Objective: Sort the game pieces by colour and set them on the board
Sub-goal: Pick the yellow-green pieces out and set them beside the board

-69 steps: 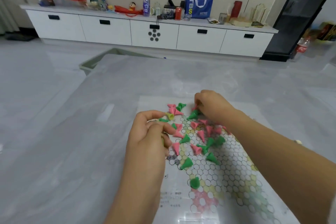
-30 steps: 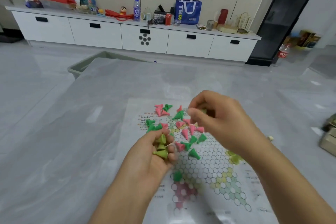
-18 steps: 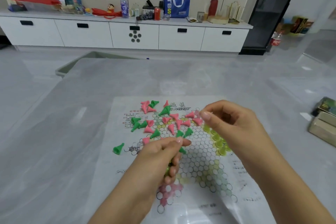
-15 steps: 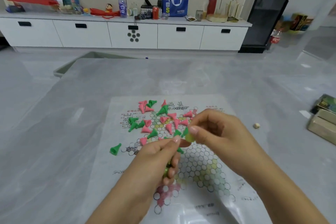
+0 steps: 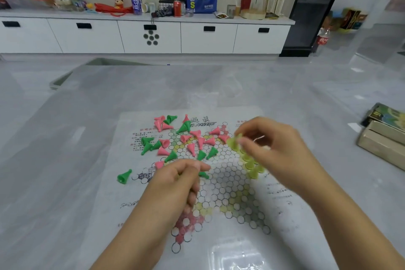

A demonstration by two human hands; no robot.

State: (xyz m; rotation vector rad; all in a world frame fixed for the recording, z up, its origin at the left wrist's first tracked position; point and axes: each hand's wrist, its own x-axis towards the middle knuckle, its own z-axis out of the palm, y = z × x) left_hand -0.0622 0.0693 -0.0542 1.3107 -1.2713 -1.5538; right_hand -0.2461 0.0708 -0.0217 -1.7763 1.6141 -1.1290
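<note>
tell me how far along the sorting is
Done: a few yellow-green pieces sit on the board's right-hand yellow corner. In hand: the right hand pinches another yellow-green piece above them; the left hand is curled, contents hidden. Left: pink pieces and green pieces lie mixed and tipped over.

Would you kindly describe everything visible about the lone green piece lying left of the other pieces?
The lone green piece is a small cone that looks like glossy plastic, with a flared base and narrow tip. It lies on its side, base towards the camera and tip pointing up-right, near the left edge of the printed board sheet. Nothing touches it; the left hand is to its right.
</note>
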